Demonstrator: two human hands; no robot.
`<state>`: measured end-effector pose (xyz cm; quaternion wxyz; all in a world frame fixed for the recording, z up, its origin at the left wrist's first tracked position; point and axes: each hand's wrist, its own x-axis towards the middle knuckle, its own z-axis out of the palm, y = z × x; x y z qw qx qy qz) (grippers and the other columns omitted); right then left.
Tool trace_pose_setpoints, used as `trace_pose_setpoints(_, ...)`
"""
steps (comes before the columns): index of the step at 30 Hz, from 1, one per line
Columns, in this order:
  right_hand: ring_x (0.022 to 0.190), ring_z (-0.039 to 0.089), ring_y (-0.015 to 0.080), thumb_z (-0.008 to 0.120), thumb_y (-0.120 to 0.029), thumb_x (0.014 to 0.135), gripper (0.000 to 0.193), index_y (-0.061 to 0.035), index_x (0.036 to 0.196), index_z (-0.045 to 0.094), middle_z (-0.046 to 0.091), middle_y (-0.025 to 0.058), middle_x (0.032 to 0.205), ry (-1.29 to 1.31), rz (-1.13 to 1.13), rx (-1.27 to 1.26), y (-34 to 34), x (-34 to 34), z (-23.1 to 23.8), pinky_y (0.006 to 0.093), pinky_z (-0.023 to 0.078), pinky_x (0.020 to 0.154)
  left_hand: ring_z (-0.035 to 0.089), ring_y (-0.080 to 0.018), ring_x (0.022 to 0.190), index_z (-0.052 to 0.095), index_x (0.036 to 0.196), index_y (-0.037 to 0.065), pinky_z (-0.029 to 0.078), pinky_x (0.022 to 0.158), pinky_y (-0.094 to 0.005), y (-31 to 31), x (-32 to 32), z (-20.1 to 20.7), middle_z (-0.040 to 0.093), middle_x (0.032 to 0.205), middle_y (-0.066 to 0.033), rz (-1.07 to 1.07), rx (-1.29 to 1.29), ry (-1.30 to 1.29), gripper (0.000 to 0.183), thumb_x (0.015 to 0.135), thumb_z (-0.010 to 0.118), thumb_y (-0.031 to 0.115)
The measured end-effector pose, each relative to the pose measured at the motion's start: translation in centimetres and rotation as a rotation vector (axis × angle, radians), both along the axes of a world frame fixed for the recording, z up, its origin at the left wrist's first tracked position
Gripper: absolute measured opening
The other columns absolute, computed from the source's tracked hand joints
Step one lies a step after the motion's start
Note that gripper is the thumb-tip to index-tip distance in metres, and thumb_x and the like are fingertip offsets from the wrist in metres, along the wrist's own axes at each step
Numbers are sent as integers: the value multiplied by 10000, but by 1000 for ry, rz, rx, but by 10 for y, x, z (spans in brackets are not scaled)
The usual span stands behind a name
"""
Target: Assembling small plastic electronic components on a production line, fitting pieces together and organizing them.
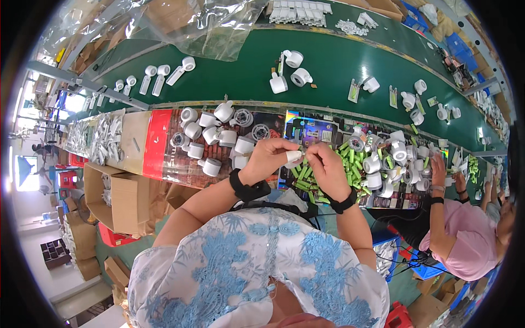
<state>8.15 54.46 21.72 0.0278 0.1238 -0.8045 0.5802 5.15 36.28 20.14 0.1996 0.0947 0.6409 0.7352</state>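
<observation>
My left hand [268, 159] and my right hand [329, 168] meet above the near edge of the workbench, fingertips close together. Both are closed in a pinch. Whatever small piece they hold is too small and too covered by the fingers to name. A white wrap [293, 156] shows at the left thumb. Beside the left hand lie several white round-headed fan housings [210, 134], some with the round opening facing up. Just right of and below the right hand spreads a heap of green battery-like cylinders [354, 170]. More white fan heads [374, 163] lie against that heap.
Past the bench runs a green conveyor belt [229, 76] with white handheld fans [180, 71] and loose parts on it. Clear plastic sheeting [219, 33] hangs at top left. A cardboard box [123, 199] stands at left. At right, a co-worker in pink [465, 235] reaches onto the bench.
</observation>
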Motion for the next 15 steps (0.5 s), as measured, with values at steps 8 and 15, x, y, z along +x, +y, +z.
trace_pose_setpoints(8, 708, 557, 319, 534, -34, 813, 48, -29, 852, 506, 545, 139, 774, 107, -338, 123, -21, 16, -3, 372, 441, 607, 571, -103, 830, 620, 930, 4, 465, 706, -220, 27, 16, -18, 618, 937, -53, 202, 77, 201, 143, 790, 614, -24)
trace_pose_setpoints(15, 931, 537, 144, 496, -74, 882, 71, -36, 925, 537, 595, 68, 998, -68, -503, -286, 81, 17, -31, 270, 402, 840, 580, -149, 871, 608, 1007, 29, 457, 780, -254, 10, -3, 16, 626, 958, -58, 304, -198, 397, 216, 791, 598, 24)
